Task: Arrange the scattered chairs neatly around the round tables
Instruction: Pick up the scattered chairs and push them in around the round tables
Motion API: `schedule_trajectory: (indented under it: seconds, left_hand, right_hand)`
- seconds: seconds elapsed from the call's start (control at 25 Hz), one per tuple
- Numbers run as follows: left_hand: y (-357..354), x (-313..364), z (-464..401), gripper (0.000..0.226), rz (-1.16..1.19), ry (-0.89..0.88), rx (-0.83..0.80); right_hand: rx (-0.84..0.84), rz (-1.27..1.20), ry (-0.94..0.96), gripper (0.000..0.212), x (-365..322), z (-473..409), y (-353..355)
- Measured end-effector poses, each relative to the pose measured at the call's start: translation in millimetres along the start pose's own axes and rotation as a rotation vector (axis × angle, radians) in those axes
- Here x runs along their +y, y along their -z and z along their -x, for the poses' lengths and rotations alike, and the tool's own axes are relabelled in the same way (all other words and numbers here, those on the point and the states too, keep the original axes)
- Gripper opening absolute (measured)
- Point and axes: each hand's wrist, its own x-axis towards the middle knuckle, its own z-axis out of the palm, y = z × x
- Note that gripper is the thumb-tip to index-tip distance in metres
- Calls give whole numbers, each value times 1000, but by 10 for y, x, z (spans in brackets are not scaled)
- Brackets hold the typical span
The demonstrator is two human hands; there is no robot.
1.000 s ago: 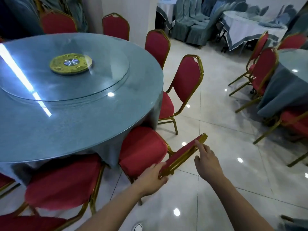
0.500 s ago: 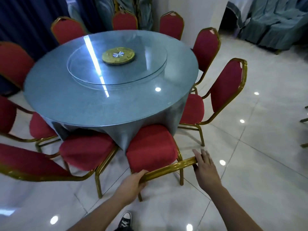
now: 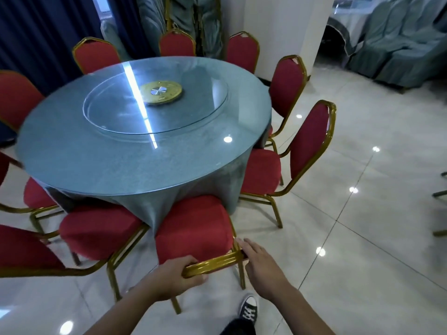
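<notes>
While left hand [image 3: 177,274] grips chair [image 3: 193,228], right hand [image 3: 262,267] seemingly rests flat.

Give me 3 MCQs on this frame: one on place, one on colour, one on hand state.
1. Where is the gold disc?
A. at the table's middle
B. on the floor
C. on a chair seat

2. What colour is the chair cushion?
A. blue
B. red
C. white

3. What is the left hand doing?
A. hanging free
B. flat on the table
C. gripping the chair's gold top rail

Key:
1 A, it sits at the centre of the glass turntable.
2 B, the seat is red.
3 C, fingers curl round the rail; the right hand lies straight against it.
</notes>
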Motion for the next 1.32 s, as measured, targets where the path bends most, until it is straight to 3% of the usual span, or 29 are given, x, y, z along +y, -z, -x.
schedule_trajectory:
  seconds: [0.12,0.32,0.6,1.04,1.12,1.32]
  left_hand:
    - [-134,739,-645,60,41,-81,-31]
    - [-153,1840,-1853,24,37,-139,26]
    - [168,3228,-2988,16,129,-242,220]
    - [182,4935,-4549,14,136,-138,490]
    - [102,5270,-4827,20,189,-91,528]
    - [44,5772,-5518,65,150,107,595]
  right_hand:
    - [38,22,-9,64,487,-128,519]
    - [194,97,-75,58,1408,-545,1673]
    - [395,124,-147,50,2407,-1195,3083]
    - [388,127,-7,45,4185,-2453,4524]
    - [342,131,50,45,4455,-2682,4769]
    - [204,161,174,51,4831,-3376,5124]
